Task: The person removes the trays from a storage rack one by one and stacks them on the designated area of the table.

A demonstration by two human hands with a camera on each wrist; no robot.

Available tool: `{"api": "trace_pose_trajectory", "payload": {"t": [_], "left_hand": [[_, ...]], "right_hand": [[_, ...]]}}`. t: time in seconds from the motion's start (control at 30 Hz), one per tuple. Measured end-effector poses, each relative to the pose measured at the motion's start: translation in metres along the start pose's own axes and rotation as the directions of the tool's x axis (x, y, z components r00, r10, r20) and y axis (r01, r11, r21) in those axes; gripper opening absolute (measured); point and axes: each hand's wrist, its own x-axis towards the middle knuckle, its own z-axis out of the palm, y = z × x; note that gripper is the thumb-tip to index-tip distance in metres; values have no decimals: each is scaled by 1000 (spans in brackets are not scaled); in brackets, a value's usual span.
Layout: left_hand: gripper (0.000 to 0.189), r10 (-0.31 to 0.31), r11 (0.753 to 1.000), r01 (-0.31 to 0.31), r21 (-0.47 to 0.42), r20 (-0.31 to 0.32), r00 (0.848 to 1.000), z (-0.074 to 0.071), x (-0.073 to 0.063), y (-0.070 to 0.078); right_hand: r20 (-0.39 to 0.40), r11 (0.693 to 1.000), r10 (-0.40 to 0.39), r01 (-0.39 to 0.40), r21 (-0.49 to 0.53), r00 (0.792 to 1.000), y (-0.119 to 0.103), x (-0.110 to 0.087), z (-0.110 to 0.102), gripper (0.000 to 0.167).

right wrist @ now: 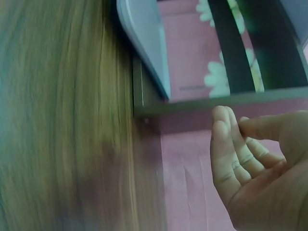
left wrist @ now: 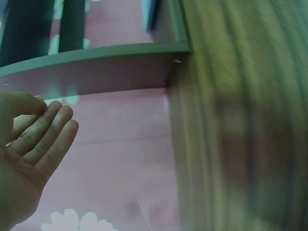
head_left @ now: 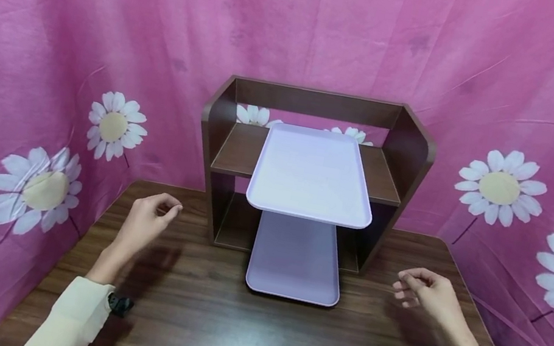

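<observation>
A lilac tray [head_left: 314,173] lies on the upper level of a dark brown two-tier shelf [head_left: 414,151], its near end jutting out past the front. A second lilac tray [head_left: 297,260] is below it, reaching from the lower level out over the table. To the left of the shelf, my left hand [head_left: 142,223] hovers above the table, thumb and index tips close together and nothing held. My right hand [head_left: 433,296] hangs in the air on the other side, fingers loosely bent, also holding nothing. Both wrist views show the hands apart from the shelf and trays.
A brown wood-grain table [head_left: 206,321] carries the shelf near its back edge. Pink curtain cloth [head_left: 183,8] with white flowers surrounds the back and both sides. A small black device [head_left: 120,305] is strapped at each wrist.
</observation>
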Motion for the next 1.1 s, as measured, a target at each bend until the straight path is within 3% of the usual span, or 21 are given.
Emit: {"api": "trace_pose_trajectory", "payload": {"t": [0.23, 0.5, 0.67, 0.83, 0.93, 1.1], "left_hand": [[8, -83, 986, 76, -147, -43, 996, -5, 11, 20], [11, -140, 964, 121, -238, -67, 988, -2, 22, 35], [10, -144, 959, 118, -259, -84, 986, 0, 29, 45], [16, -161, 953, 130, -276, -96, 982, 3, 36, 53], [23, -178, 936, 142, -323, -84, 980, 6, 40, 57], [39, -200, 897, 161, -411, -52, 978, 10, 45, 62]], "right_hand": [[99, 982, 6, -25, 186, 995, -7, -9, 19, 20], [275, 899, -19, -104, 425, 961, -10, -21, 50, 20], [319, 872, -19, -140, 469, 948, -12, -26, 75, 18], [327, 882, 15, -167, 441, 945, -13, -31, 99, 33], [341, 877, 33, -191, 441, 939, -13, -33, 113, 37], [393, 832, 37, -246, 496, 919, -11, -33, 132, 39]]}}
